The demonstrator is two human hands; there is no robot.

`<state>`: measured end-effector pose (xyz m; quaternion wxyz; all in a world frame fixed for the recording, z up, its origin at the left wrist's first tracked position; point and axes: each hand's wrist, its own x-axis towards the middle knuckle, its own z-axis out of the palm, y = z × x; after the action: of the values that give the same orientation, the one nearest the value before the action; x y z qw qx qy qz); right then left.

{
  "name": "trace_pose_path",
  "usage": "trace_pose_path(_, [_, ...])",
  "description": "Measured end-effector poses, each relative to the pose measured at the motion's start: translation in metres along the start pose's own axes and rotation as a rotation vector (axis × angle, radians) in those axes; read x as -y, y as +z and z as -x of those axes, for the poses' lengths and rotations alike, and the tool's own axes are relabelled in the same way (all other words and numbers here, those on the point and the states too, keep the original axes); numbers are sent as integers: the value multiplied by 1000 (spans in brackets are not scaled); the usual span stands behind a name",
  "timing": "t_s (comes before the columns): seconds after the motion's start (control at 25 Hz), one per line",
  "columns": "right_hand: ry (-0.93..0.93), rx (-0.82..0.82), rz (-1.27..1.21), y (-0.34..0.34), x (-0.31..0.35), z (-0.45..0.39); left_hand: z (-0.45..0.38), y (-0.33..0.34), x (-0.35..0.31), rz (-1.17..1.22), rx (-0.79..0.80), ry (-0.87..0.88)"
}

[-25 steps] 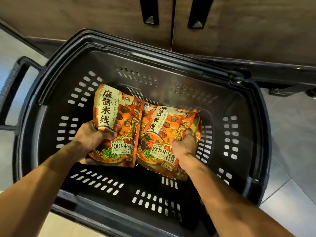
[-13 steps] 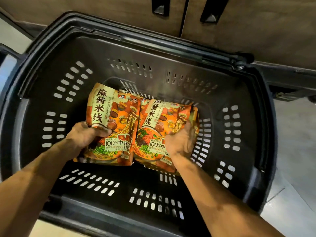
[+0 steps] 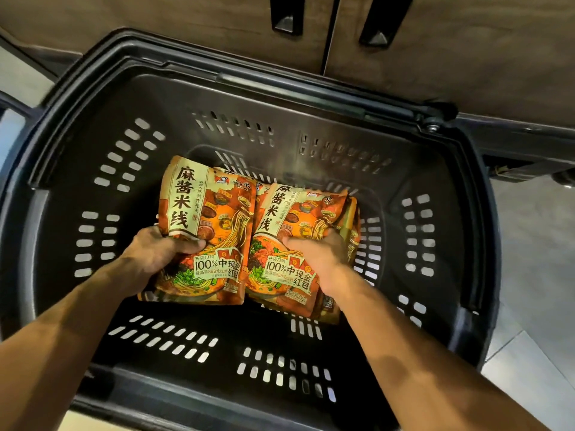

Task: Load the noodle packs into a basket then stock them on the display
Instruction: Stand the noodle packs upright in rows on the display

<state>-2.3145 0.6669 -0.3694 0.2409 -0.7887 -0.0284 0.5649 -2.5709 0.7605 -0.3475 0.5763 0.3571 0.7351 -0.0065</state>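
Black plastic basket [image 3: 441, 188], slotted along every wall and across the floor, filling nearly the whole view. Inside, 2 stacks of orange noodle packs side by side and touching along their inner edges, down near the basket floor, a little toward 12 o'clock of its middle.

Left stack [image 3: 211, 219] at 9 o'clock of the pair, top pack face up, large cream label with dark Chinese characters at its 10 o'clock corner. Left hand [image 3: 152, 253] grasping this stack from its 9 o'clock edge, thumb laid across the printed face, fingers tucked out of sight underneath.

Right stack [image 3: 301, 219] at 3 o'clock of the pair, tilted slightly, several pack edges fanned out along its 3 o'clock side; exact count not readable, perhaps 3 or more. Right hand [image 3: 317, 256] clamped on this stack from its 5 o'clock corner, thumb on the top face, fingers wrapped round the far edge.

Both bare forearms reaching in from 6 o'clock over the near rim.

Folded basket handle lying along the rim at 12 o'clock. Brown wooden cabinet doors [image 3: 186, 26] with 2 black pulls [image 3: 286, 20] beyond, at 12 o'clock. Pale tiled floor [image 3: 535, 353] at 3 o'clock.
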Motion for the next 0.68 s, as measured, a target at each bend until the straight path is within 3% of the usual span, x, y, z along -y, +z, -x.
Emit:
trace_pose_path(0.12, [114,133,-153,-9,8,3,2,0,-6,7,59,-3])
trace_pose_path(0.24, [71,248,-133,-5,8,2,10,3,-10,28,56,40])
trace_pose_path(0.48, [-26,221,-178,-9,7,24,47,7,-13,124,-76,141])
trace_pose_path(0.68, [-118,323,-96,-52,18,75,97,-11,-25,138,-132,218])
